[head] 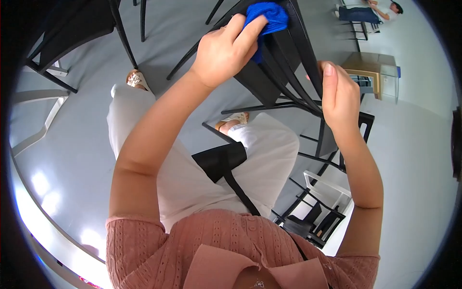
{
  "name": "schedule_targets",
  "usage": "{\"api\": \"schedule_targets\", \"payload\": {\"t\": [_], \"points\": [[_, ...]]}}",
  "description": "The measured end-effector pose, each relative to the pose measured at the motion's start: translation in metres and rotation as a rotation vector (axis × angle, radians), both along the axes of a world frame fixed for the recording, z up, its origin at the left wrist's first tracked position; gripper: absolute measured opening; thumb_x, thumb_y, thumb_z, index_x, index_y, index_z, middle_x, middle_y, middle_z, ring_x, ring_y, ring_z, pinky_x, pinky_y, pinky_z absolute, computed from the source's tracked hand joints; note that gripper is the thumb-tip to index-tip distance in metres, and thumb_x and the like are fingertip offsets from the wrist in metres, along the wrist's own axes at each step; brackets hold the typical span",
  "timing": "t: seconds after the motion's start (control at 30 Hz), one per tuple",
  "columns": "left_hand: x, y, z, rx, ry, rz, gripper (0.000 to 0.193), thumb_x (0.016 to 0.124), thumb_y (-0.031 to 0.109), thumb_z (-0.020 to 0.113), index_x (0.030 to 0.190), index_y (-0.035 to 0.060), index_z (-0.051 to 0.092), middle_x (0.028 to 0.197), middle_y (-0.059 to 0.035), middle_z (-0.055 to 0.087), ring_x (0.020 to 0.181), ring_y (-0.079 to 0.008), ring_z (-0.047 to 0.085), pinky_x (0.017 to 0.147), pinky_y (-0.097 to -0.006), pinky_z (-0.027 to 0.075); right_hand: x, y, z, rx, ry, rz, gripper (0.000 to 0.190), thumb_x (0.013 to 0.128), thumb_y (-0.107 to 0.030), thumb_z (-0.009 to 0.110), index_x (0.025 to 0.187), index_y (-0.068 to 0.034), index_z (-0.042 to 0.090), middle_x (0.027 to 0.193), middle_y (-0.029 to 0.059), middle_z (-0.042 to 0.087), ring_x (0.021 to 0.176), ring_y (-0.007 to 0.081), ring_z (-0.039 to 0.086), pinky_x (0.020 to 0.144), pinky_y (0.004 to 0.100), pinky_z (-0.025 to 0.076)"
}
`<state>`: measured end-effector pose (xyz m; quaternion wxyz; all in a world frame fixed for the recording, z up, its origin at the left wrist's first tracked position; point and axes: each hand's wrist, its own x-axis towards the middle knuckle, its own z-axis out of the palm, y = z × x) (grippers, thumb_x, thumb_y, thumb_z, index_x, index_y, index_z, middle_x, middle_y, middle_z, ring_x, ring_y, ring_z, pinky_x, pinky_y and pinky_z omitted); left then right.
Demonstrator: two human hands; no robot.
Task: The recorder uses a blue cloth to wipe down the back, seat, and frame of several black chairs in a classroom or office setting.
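My left hand (225, 50) has a bright blue cloth (272, 16) bunched in its fingers. The cloth lies against the upper end of the slatted back of a black chair (296, 43). Around the chair's outer back rail, on the right side, my right hand (341, 95) is closed with its thumb uppermost. The fingers behind that rail are mostly hidden. The dark seat (258, 85) shows behind the slats, and the chair looks tilted in this view.
Another black chair (77, 34) stands at the upper left, with a white frame (47, 123) below it. More chairs (314, 220) line the white wall on the right. A wooden cabinet (373, 59) and a seated person (364, 14) are farther off. A black strap bag (222, 159) hangs over my lap.
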<state>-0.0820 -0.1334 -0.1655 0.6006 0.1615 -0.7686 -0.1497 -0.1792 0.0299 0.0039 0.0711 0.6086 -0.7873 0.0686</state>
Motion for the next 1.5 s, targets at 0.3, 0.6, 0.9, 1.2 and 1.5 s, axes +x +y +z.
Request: {"api": "schedule_targets", "payload": {"t": [0.3, 0.6, 0.9, 1.2, 1.5], "points": [[0.017, 0.005, -0.042, 0.243, -0.321, -0.097, 0.048, 0.081, 0.008, 0.067, 0.127, 0.0106, 0.055, 0.086, -0.0079, 0.057, 0.060, -0.0293, 0.061, 0.052, -0.0395, 0.051, 0.000, 0.000, 0.001, 0.022, -0.020, -0.004, 0.038, 0.105, -0.017, 0.035, 0.092, 0.002, 0.066, 0.079, 0.0115, 0.068, 0.068, 0.0254, 0.063, 0.067, 0.0338, 0.048], [-0.003, 0.009, 0.006, 0.161, 0.122, -0.153, 0.051, 0.073, 0.008, 0.073, 0.122, 0.0128, 0.058, 0.082, -0.0053, 0.054, 0.053, -0.0233, 0.057, 0.045, -0.0334, 0.049, 0.001, -0.002, 0.001, 0.023, -0.042, -0.025, 0.034, 0.103, -0.018, 0.040, 0.092, 0.001, 0.067, 0.076, 0.0122, 0.065, 0.066, 0.0280, 0.061, 0.064, 0.0365, 0.048], [0.005, 0.013, -0.058, 0.207, -0.229, -0.078, 0.048, 0.080, 0.010, 0.070, 0.126, 0.0106, 0.055, 0.081, -0.0055, 0.056, 0.051, -0.0244, 0.056, 0.045, -0.0349, 0.049, -0.003, 0.001, 0.004, 0.048, -0.055, -0.016, 0.040, 0.105, -0.019, 0.034, 0.094, 0.003, 0.066, 0.079, 0.0118, 0.068, 0.064, 0.0230, 0.060, 0.065, 0.0325, 0.046], [-0.003, 0.043, -0.023, 0.355, 0.019, -0.174, 0.053, 0.079, 0.011, 0.073, 0.127, 0.0041, 0.052, 0.083, -0.0098, 0.057, 0.053, -0.0283, 0.058, 0.045, -0.0361, 0.048, 0.001, -0.001, 0.003, 0.046, -0.049, -0.016, 0.041, 0.105, -0.020, 0.034, 0.092, 0.003, 0.065, 0.080, 0.0123, 0.068, 0.067, 0.0241, 0.062, 0.066, 0.0323, 0.048], [0.005, 0.108, -0.038, -0.119, -0.187, -0.602, 0.051, 0.072, 0.014, 0.073, 0.120, 0.0057, 0.059, 0.075, -0.0038, 0.050, 0.053, -0.0177, 0.057, 0.047, -0.0309, 0.049, -0.002, 0.000, -0.001, -0.036, -0.090, 0.005, 0.029, 0.101, -0.016, 0.045, 0.089, -0.001, 0.068, 0.071, 0.0122, 0.063, 0.065, 0.0302, 0.061, 0.062, 0.0396, 0.048]]}}
